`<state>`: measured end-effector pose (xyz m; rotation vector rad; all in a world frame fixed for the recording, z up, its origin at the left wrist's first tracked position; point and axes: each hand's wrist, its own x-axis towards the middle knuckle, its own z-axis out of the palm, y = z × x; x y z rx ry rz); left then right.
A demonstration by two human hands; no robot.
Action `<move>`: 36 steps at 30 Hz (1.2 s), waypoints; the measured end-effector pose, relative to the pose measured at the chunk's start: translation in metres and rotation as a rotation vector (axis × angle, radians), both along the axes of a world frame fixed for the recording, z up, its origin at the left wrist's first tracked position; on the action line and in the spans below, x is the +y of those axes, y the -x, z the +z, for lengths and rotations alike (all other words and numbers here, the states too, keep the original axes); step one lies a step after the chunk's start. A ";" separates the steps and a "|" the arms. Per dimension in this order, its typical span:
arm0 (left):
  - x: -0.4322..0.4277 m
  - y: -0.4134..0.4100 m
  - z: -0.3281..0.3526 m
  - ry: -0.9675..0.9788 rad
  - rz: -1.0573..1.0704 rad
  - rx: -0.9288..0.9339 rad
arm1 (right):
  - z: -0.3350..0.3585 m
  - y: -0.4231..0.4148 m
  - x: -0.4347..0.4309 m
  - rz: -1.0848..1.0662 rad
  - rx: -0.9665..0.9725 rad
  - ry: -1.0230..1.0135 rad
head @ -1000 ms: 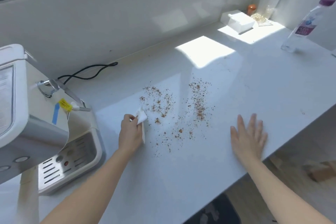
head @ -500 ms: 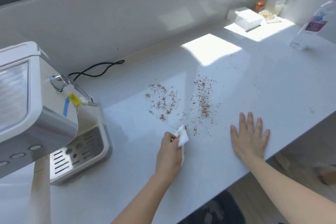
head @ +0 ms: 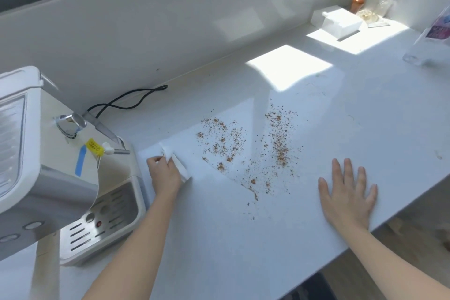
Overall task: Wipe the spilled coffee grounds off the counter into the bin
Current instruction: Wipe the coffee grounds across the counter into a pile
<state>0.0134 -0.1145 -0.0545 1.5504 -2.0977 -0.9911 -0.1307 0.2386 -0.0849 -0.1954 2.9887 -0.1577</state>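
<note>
Brown coffee grounds (head: 253,148) lie scattered in two loose patches on the white counter (head: 243,238), with a thin trail toward the front edge. My left hand (head: 164,173) grips a folded white tissue (head: 179,165) and rests on the counter left of the grounds, close to the coffee machine. My right hand (head: 348,195) lies flat, fingers spread, on the counter right of the grounds near the front edge. A dark shape (head: 309,290) shows below the counter edge; I cannot tell whether it is the bin.
A white coffee machine (head: 48,165) with a drip tray stands at the left, its black cord (head: 129,97) trailing along the wall. A white box (head: 338,22), an orange-capped jar (head: 358,3) and a plastic bottle (head: 431,39) sit at the far right.
My left hand with the tissue swept right into the lower grounds, then drew back left beside the machine. Grounds now trail toward the front edge. The right hand stayed flat.
</note>
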 end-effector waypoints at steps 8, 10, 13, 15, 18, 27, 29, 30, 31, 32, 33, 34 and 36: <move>-0.028 0.070 -0.004 0.114 -0.436 -0.075 | -0.002 -0.002 -0.002 -0.008 0.040 -0.019; -0.018 0.082 -0.003 0.144 -0.606 -0.112 | -0.001 -0.001 -0.002 -0.009 0.037 -0.025; 0.014 0.083 0.000 0.140 -0.767 -0.064 | -0.001 -0.001 -0.002 -0.008 0.034 -0.036; 0.043 0.072 -0.003 0.166 -0.842 -0.038 | -0.001 -0.002 -0.002 -0.006 0.033 -0.038; 0.085 0.048 -0.008 0.208 -0.896 -0.006 | -0.001 -0.002 -0.001 -0.005 0.030 -0.029; 0.106 -0.009 -0.008 0.030 -0.254 0.204 | -0.002 0.000 -0.001 -0.011 0.023 -0.020; 0.086 -0.019 -0.007 -0.042 -0.026 0.228 | -0.003 0.000 0.000 -0.005 0.025 -0.023; 0.075 -0.020 -0.006 -0.052 0.013 0.201 | -0.004 0.000 0.000 -0.003 0.029 -0.020; 0.066 -0.018 -0.005 -0.036 0.011 0.147 | -0.004 0.000 0.001 -0.004 0.030 -0.016; 0.057 -0.013 -0.005 -0.005 -0.016 0.096 | -0.004 0.000 0.001 -0.006 0.031 -0.014; 0.048 -0.005 -0.005 0.030 -0.058 0.065 | -0.005 0.000 0.001 -0.006 0.036 -0.015; 0.041 0.004 -0.003 0.063 -0.102 0.046 | -0.005 0.000 0.001 -0.008 0.045 -0.014; 0.031 0.024 -0.001 0.132 -0.200 -0.008 | -0.006 -0.001 0.001 -0.009 0.059 -0.013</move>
